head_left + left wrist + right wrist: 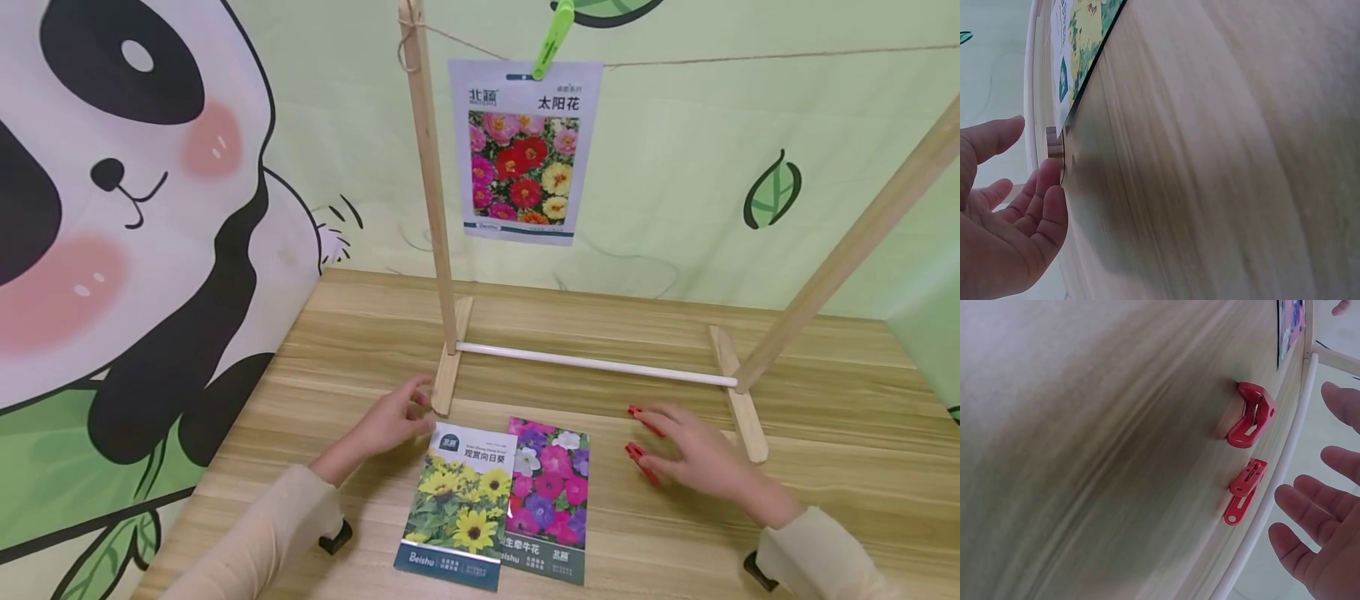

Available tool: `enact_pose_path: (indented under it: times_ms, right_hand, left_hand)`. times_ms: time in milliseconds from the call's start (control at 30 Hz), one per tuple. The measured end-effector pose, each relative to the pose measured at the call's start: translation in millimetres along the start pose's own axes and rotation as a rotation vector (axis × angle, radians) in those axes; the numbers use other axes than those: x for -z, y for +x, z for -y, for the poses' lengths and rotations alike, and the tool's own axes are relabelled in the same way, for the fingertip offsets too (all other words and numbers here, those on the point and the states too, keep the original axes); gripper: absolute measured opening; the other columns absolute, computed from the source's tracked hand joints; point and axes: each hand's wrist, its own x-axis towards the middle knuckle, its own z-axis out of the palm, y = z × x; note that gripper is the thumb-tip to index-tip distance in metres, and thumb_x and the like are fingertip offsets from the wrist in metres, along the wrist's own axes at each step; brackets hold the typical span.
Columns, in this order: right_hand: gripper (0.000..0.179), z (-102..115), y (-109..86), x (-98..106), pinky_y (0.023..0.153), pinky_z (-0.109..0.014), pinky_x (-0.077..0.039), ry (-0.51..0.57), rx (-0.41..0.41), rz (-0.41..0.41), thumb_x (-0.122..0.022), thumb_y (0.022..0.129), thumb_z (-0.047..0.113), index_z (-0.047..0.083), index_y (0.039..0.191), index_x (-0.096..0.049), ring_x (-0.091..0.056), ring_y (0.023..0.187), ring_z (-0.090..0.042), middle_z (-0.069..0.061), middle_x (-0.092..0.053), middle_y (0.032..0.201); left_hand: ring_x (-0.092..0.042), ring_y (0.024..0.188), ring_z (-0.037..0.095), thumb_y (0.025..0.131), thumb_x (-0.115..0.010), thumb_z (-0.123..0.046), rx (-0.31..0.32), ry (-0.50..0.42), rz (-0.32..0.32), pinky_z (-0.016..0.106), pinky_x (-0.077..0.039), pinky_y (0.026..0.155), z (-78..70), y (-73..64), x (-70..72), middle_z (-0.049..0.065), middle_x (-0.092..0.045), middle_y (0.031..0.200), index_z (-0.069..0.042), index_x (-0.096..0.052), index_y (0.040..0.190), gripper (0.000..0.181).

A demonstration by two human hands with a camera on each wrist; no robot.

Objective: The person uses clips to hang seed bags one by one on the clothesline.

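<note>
A seed packet with yellow sunflowers [459,508] lies on the table, overlapping the left side of a packet with pink and purple flowers [553,479]. By the sunflower packet's upper left corner hovers my left hand [390,423], fingers loosely bent and holding nothing. My right hand [701,458] is spread above two red clothespins; in the right wrist view both the nearer clothespin [1263,412] and the farther clothespin [1247,487] lie on the wood, apart from the fingers. A third packet [517,92] hangs from a string, clipped by a green clothespin [551,46].
The wooden stand has a left post [431,183], a right post [847,242] and a white crossbar [600,364] low between them. Twine [750,57] runs across the top. Behind is a wall printed with a panda [225,242].
</note>
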Motion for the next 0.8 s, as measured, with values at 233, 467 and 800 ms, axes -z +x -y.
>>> enact_pose_path:
  times_ms: [233, 467, 800]
  right_hand:
    - [0.052, 1, -2.1, -2, 0.089, -0.049, -0.043, -0.006, -0.003, 0.021, -0.07, 0.074, 0.025, 0.001, 0.117, -0.055, -0.052, 0.109, -0.035, -0.017, -0.054, 0.12]
    - [0.052, 0, -5.2, -6, 0.088, -0.049, -0.043, -0.014, 0.004, 0.02, -0.072, 0.072, 0.026, 0.001, 0.115, -0.056, -0.052, 0.108, -0.035, -0.017, -0.055, 0.117]
    - [0.05, -2, -10.0, -10, 0.081, -0.042, -0.048, -0.024, 0.011, 0.027, -0.072, 0.072, 0.025, 0.003, 0.114, -0.058, -0.057, 0.099, -0.027, -0.01, -0.057, 0.112]
  left_hand:
    - [-0.056, 0.074, 0.017, 0.077, -0.065, -0.005, -0.018, 0.003, 0.018, 0.025, -0.047, 0.06, -2.2, -3.0, -2.1, 0.016, -0.055, 0.103, -0.008, -0.032, 0.135, 0.067]
    - [-0.054, 0.075, 0.015, 0.077, -0.066, -0.005, 0.042, 0.016, 0.028, 0.025, -0.046, 0.06, -3.1, -4.3, -7.0, 0.012, -0.055, 0.103, -0.008, -0.032, 0.136, 0.068]
    - [-0.05, 0.073, 0.015, 0.077, -0.067, -0.005, 0.047, 0.062, 0.04, 0.024, -0.043, 0.061, -4.0, -5.7, -10.5, 0.009, -0.055, 0.1, -0.008, -0.034, 0.134, 0.066]
